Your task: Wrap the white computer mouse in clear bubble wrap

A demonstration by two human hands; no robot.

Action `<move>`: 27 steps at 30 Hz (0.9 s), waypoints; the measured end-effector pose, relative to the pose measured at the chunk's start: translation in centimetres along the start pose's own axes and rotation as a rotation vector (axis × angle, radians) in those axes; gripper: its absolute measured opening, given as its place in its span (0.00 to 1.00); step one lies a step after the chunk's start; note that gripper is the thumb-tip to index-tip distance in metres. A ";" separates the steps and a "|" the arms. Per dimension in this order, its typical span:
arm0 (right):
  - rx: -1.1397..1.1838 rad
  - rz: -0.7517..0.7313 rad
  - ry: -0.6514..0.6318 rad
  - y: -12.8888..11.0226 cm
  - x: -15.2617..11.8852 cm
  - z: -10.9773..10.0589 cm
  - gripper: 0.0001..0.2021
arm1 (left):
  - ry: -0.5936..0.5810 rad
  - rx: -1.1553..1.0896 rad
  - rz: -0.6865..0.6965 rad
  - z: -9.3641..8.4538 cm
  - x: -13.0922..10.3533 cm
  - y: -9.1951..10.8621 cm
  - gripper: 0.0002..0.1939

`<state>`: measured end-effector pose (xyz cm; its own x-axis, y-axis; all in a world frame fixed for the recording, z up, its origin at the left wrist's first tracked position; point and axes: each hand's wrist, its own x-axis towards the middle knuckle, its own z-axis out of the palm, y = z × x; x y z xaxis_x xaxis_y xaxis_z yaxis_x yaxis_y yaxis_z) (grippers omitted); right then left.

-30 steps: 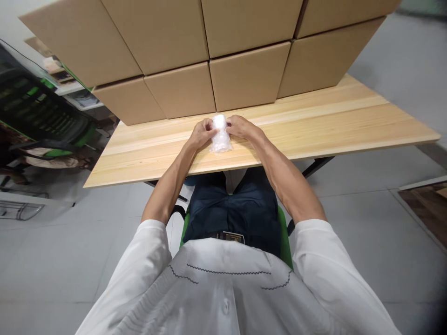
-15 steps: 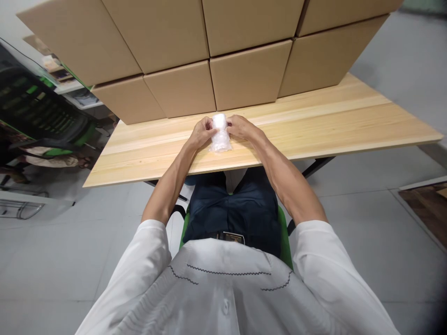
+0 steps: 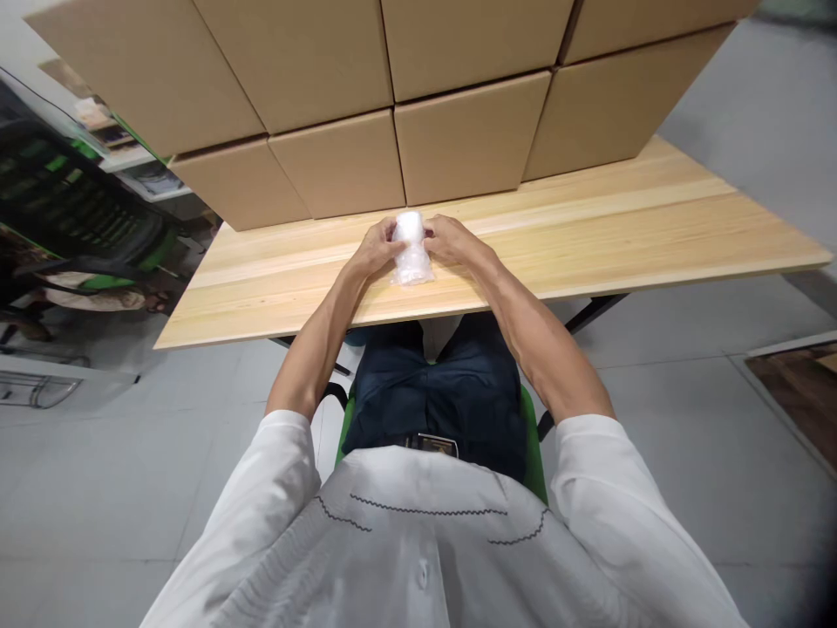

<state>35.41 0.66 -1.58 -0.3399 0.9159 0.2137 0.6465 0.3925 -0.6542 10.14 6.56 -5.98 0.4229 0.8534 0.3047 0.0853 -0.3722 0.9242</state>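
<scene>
A white object in clear, wrinkled plastic wrap that looks like bubble wrap lies on the wooden table, close to the boxes. What is inside the wrap cannot be made out. My left hand grips its left side, thumb on top and fingers curled behind. From the right, my right hand pinches the other side near the rounded white end. The wrap's loose end points toward me and rests on the wood.
Stacked cardboard boxes form a wall along the table's far side. The table's front edge runs just before my lap. To the left are a dark chair and a white shelf. Grey floor surrounds the table.
Almost nothing differs. Both hands keep their hold, and the wrapped object shows at most a tiny shift to the left.
</scene>
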 end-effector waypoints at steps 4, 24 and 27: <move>0.002 0.022 -0.018 0.2 0.3 -0.1 0.10 | -0.015 0.038 0.008 -0.3 0.0 -0.4 0.33; 0.467 0.244 -0.154 -1.7 -0.8 -1.6 0.11 | 0.014 -0.085 -0.033 1.7 -1.9 2.6 0.33; 0.565 0.291 -0.136 -1.8 -1.0 -1.5 0.12 | 0.021 -0.124 -0.041 2.1 -2.0 2.9 0.32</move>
<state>35.59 -0.83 0.44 -0.3121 0.9449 -0.0990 0.2792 -0.0084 -0.9602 11.41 2.99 -4.39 0.4026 0.8747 0.2700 -0.0107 -0.2904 0.9568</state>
